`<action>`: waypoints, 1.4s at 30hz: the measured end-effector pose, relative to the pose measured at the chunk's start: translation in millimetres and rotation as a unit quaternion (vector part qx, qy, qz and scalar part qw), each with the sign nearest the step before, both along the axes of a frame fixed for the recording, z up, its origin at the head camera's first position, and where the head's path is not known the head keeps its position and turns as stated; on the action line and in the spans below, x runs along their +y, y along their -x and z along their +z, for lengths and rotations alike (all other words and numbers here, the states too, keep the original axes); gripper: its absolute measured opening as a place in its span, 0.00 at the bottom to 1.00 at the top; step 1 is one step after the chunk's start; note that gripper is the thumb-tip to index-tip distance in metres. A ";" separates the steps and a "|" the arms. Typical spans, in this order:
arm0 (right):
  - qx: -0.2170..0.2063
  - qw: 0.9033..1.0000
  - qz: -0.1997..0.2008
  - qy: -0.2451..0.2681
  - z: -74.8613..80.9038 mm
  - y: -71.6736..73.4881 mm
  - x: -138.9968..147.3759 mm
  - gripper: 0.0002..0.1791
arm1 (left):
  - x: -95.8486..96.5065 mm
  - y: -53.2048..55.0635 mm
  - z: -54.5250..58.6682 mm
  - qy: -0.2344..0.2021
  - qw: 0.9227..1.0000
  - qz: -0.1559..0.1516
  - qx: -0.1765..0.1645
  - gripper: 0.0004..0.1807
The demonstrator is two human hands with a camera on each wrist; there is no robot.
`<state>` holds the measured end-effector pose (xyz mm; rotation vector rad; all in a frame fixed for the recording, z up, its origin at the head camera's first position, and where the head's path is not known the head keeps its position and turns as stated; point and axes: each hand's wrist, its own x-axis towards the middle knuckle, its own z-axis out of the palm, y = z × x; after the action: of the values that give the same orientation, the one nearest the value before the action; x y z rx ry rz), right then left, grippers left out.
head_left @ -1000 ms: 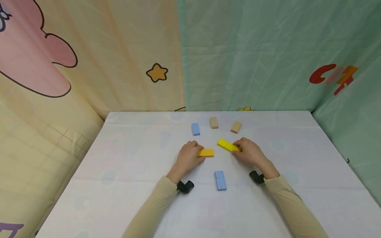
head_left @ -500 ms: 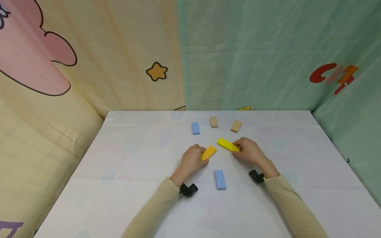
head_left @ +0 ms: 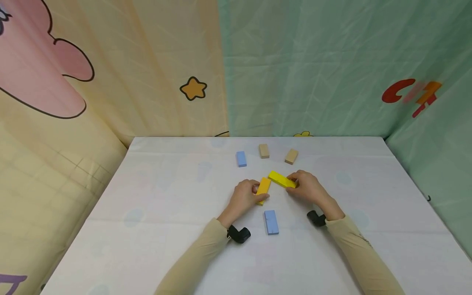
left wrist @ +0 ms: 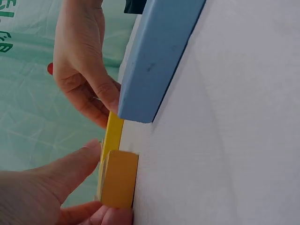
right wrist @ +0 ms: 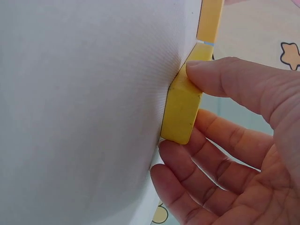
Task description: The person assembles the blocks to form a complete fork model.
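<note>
Between thumb and fingers, my left hand (head_left: 243, 199) holds an orange block (head_left: 263, 188) on the white table, its long side running away from me and slightly right. My right hand (head_left: 308, 189) pinches the near right end of a yellow block (head_left: 281, 179), which slants up to the left. The far ends of the two blocks come close together; whether they touch, I cannot tell. In the left wrist view the orange block (left wrist: 121, 180) shows its end face, with the yellow block (left wrist: 112, 133) behind it. The right wrist view shows my thumb on top of the yellow block (right wrist: 182, 112).
A blue block (head_left: 271, 222) lies nearer me, below the orange one. Farther back on the white table (head_left: 166, 246) lie a smaller blue block (head_left: 241, 159) and two tan blocks, one upright to my view (head_left: 264, 151) and one slanted. Patterned curtains (head_left: 313, 69) hang behind the table.
My left hand has moved right and turned the orange block from lying crosswise to pointing away from me, bringing it close to the yellow block. The right hand and yellow block stay put.
</note>
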<state>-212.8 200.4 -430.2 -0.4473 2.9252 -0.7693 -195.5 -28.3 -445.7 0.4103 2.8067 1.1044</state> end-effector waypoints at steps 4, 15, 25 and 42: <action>0.003 1.000 -0.001 0.001 0.2 0.4 -0.4 0.21 | -11.1 1.9 0.2 -0.016 0.997 -0.069 0.014 0.34; 0.003 1.000 0.005 -0.006 2.2 0.8 1.2 0.20 | -28.7 -1.5 2.9 0.105 0.958 -0.251 0.090 0.26; 0.031 0.999 0.022 0.003 6.2 16.8 -7.4 0.19 | -18.8 -4.3 -2.4 0.131 0.962 -0.197 0.137 0.27; 0.094 0.990 0.103 0.006 2.3 45.6 -36.2 0.15 | -16.4 -0.4 -9.4 0.094 0.972 -0.145 0.157 0.24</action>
<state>-258.4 164.2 -427.9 -0.8510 2.9787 -0.7533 -195.1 -44.6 -455.0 1.0158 2.9427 0.7626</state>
